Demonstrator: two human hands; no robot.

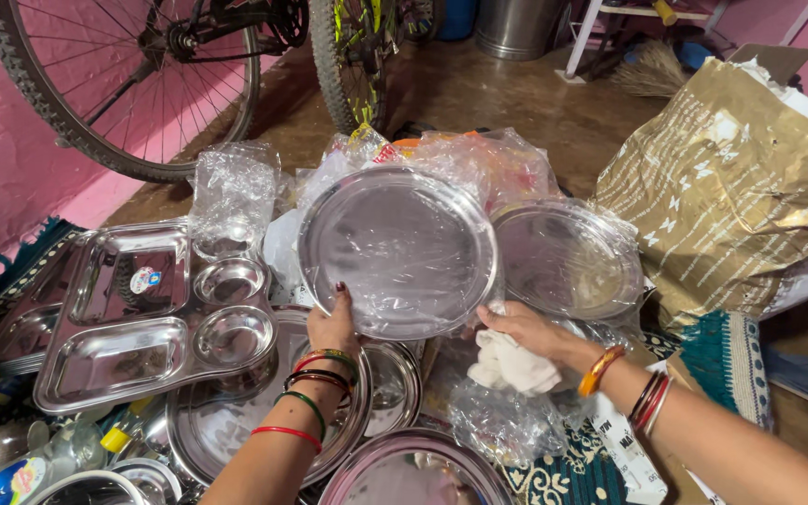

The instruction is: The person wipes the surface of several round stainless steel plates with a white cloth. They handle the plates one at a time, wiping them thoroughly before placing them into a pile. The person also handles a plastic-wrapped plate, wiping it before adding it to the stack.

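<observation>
At the frame's centre, the left hand (334, 323) grips a round steel plate (396, 251) wrapped in clear plastic. The right hand (516, 329), just below the plate's lower right rim, clutches a crumpled white cloth (514, 367).

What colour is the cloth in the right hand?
White. The cloth is bunched in the right hand, clearest in the head view.
</observation>
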